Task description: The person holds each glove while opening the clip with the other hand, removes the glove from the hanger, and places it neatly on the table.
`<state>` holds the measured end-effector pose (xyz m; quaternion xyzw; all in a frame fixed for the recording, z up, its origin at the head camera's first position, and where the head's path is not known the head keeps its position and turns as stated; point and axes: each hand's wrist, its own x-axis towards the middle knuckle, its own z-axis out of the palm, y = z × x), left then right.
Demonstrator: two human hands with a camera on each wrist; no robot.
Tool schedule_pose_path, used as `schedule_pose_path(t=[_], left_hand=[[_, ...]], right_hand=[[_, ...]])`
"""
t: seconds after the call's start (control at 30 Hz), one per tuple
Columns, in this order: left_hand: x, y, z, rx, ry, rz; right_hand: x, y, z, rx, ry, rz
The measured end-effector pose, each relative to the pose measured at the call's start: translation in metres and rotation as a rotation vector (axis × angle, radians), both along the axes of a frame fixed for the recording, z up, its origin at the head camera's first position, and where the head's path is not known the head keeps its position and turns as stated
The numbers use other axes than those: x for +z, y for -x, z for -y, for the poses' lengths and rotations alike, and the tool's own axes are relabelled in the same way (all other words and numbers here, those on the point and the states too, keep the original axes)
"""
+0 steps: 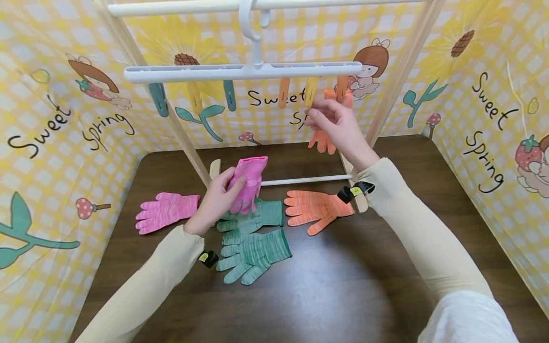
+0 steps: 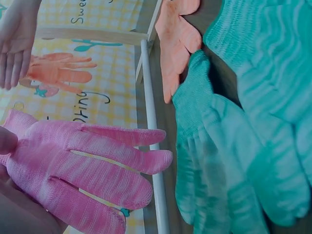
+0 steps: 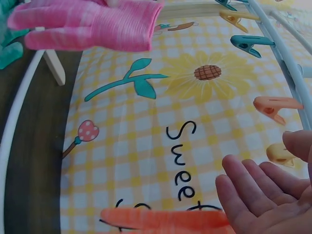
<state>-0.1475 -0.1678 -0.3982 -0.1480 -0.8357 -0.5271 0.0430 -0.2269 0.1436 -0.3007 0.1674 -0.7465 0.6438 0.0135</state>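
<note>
My left hand (image 1: 218, 197) grips a pink knit glove (image 1: 249, 183) near its cuff, with the glove's fingers pointing down. In the left wrist view my thumb lies on the pink glove (image 2: 83, 165). My right hand (image 1: 339, 126) is raised at the hanger, fingertips right by a yellow clip (image 1: 310, 90); its fingers are extended in the right wrist view, below the yellow clip (image 3: 280, 154). Behind that hand an orange glove (image 1: 322, 140) hangs from an orange clip (image 1: 341, 88). The white hanger (image 1: 193, 72) bears several clips, among them another orange clip (image 1: 284, 93).
On the brown table (image 1: 326, 295) lie a pink glove (image 1: 165, 212), two green gloves (image 1: 257, 252) and an orange glove (image 1: 317, 209). A wooden rack (image 1: 399, 71) carries the hanger on its top bar (image 1: 180, 8). Patterned cloth walls (image 1: 480, 228) enclose the table.
</note>
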Motion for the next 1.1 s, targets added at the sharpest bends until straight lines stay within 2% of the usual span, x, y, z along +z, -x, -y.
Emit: schedule_pose_path(t=[0.27,0.43,0.63,0.8,0.93,1.03,1.1], left_hand=[[-0.005,-0.012,0.017,0.064,0.035,-0.018],[-0.01,-0.024,0.037,0.084,0.01,0.02],[-0.012,-0.036,0.063,0.133,0.069,0.009],[-0.011,-0.047,0.082,0.182,0.165,-0.039],[-0.011,-0.058,0.095,0.188,0.219,-0.072],[-0.012,-0.064,0.104,0.177,0.271,-0.129],[-0.013,-0.067,0.11,0.182,0.328,-0.199]], right_hand=[[-0.02,-0.008,-0.014,0.025,-0.057,0.042],[-0.033,-0.013,-0.021,0.042,-0.077,0.133],[-0.044,-0.019,-0.031,0.054,-0.115,0.135],[-0.051,-0.021,-0.037,0.064,-0.155,0.139],[-0.056,-0.022,-0.041,0.063,-0.17,0.157],[-0.059,-0.022,-0.043,0.069,-0.175,0.168],[-0.061,-0.024,-0.045,0.068,-0.179,0.181]])
